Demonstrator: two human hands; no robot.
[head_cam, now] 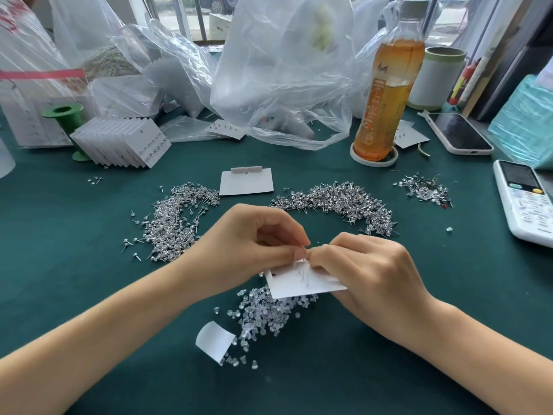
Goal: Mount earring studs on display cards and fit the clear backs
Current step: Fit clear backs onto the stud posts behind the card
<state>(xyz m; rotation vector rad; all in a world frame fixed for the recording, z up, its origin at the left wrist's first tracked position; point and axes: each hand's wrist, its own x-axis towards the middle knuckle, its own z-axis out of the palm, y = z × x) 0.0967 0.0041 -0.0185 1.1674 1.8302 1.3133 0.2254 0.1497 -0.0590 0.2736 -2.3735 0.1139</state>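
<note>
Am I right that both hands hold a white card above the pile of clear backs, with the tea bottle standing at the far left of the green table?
One detail is wrong. The head view shows the tea bottle standing at the far right of the green table, not the left. The rest holds: the left hand and right hand hold the white card above the clear backs.
</note>
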